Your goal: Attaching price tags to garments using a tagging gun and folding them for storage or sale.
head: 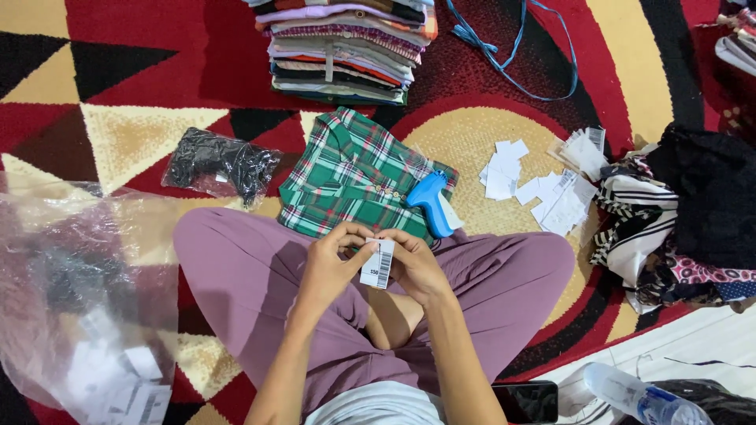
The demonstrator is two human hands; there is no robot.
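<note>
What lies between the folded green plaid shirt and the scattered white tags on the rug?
In the head view, a blue tagging gun rests on the green plaid shirt's right edge, before the white tags.

Landmark: folded shirt [350, 175] on carpet [142, 79], just before crossed legs. Tagging gun [431, 202] on shirt's right edge. Clothes stack [344, 49] behind shirt. Bagged dark item [220, 164] left. Loose paper tags [543, 182] right; garment heap [677, 220] farther right.

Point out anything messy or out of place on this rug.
The white tags lie scattered loosely right of the green plaid shirt, not stacked. A blue cord sprawls tangled on the rug. Nothing looks damaged or spilled.
</note>
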